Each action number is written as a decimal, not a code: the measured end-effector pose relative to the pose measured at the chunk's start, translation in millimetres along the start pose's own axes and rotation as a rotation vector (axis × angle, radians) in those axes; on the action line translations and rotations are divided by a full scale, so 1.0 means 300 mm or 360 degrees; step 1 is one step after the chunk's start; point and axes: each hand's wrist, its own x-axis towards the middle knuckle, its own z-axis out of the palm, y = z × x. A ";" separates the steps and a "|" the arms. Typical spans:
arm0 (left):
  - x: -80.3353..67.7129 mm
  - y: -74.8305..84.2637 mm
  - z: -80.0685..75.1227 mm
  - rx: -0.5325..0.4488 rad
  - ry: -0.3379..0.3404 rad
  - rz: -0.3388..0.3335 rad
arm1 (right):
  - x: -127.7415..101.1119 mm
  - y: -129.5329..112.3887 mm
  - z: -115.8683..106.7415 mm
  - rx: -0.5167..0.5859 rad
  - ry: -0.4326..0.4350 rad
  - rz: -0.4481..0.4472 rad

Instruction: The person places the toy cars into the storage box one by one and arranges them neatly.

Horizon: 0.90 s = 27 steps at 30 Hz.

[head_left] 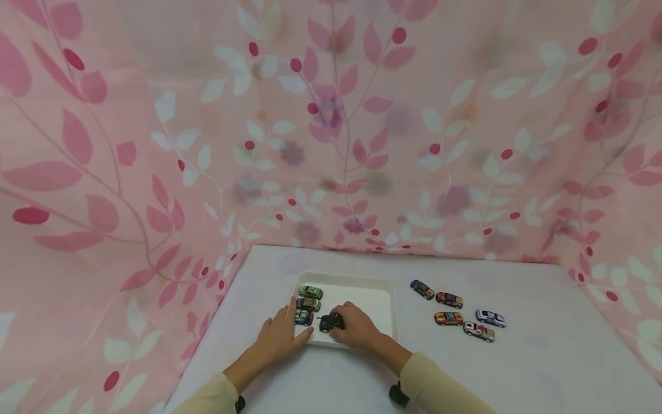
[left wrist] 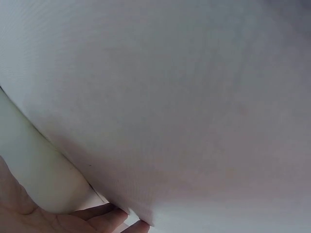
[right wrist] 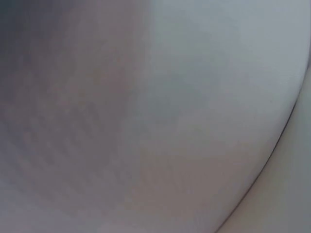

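White plastic is what carries the work: the tray sits on the tabletop at lower centre of the head view. Our right hand curls over a black toy car at the tray's near edge, fingers wrapped round it. Our left hand lies flat, fingers straight, against the tray's near left corner.

Three cars stand in a column along the tray's left side, just beside the black one. We judge the risk to be here: a sideways nudge of the black car could knock the blue one askew. If the left hand lifts, the light tray may slide.

Five more cars wait to the right. Both wrist views are blurred.
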 end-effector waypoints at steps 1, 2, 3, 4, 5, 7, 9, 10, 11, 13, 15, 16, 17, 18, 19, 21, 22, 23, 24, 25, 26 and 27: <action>0.003 0.000 -0.002 -0.0003 0.0009 0.0003 | 0.002 -0.001 -0.002 0.0001 0.0004 0.0010; 0.006 0.000 -0.003 -0.0003 0.0019 0.0006 | 0.004 -0.001 -0.005 0.0008 0.0007 0.0022; 0.009 -0.001 -0.003 -0.0002 0.0025 0.0005 | 0.006 -0.001 -0.006 0.0013 0.0008 0.0036; 0.011 -0.001 -0.004 -0.0002 0.0027 0.0002 | 0.009 -0.001 -0.007 0.0019 0.0006 0.0047; 0.012 -0.002 -0.005 -0.0001 0.0026 -0.0002 | 0.010 0.000 -0.007 0.0027 0.0003 0.0057; 0.013 -0.003 -0.005 -0.0006 0.0025 -0.0010 | 0.013 0.002 -0.006 0.0035 -0.0001 0.0075; 0.013 -0.003 -0.005 -0.0008 0.0021 -0.0016 | 0.015 0.005 -0.003 0.0040 0.0001 0.0078; 0.013 -0.003 -0.004 -0.0014 0.0021 -0.0017 | 0.015 0.006 -0.003 0.0039 0.0004 0.0079; 0.012 -0.003 -0.003 -0.0016 0.0025 -0.0017 | 0.015 0.007 -0.001 0.0040 0.0008 0.0078; 0.011 -0.003 0.000 -0.0022 0.0016 -0.0029 | 0.012 0.009 0.002 0.0040 0.0010 0.0073; 0.009 -0.004 0.004 -0.0023 -0.0008 -0.0046 | 0.008 0.010 0.005 0.0051 0.0004 0.0067; 0.009 -0.004 0.006 -0.0024 -0.0013 -0.0049 | 0.006 0.011 0.006 0.0056 0.0001 0.0068; 0.008 -0.003 0.007 -0.0021 -0.0022 -0.0052 | 0.004 0.012 0.007 0.0058 0.0000 0.0070; 0.008 -0.003 0.008 -0.0022 -0.0027 -0.0051 | 0.002 0.014 0.008 0.0063 0.0000 0.0071; 0.009 -0.002 0.009 -0.0021 -0.0029 -0.0049 | 0.001 0.014 0.008 0.0072 0.0004 0.0072; 0.011 0.000 0.008 -0.0023 -0.0008 -0.0034 | 0.001 0.016 0.008 0.0076 0.0011 0.0086; 0.012 0.001 0.008 -0.0021 -0.0004 -0.0034 | 0.001 0.017 0.008 0.0080 0.0015 0.0086; 0.012 0.002 0.007 -0.0016 -0.0004 -0.0036 | 0.001 0.018 0.008 0.0083 0.0016 0.0083; 0.012 0.003 0.007 -0.0015 -0.0001 -0.0036 | 0.001 0.019 0.009 0.0088 0.0015 0.0080; 0.011 0.004 0.007 -0.0014 -0.0005 -0.0042 | 0.000 0.021 0.009 0.0086 0.0012 0.0079; 0.010 0.004 0.007 -0.0010 -0.0006 -0.0043 | 0.000 0.022 0.011 0.0086 0.0010 0.0078; 0.009 0.005 0.007 -0.0012 -0.0010 -0.0046 | -0.002 0.023 0.012 0.0085 0.0007 0.0078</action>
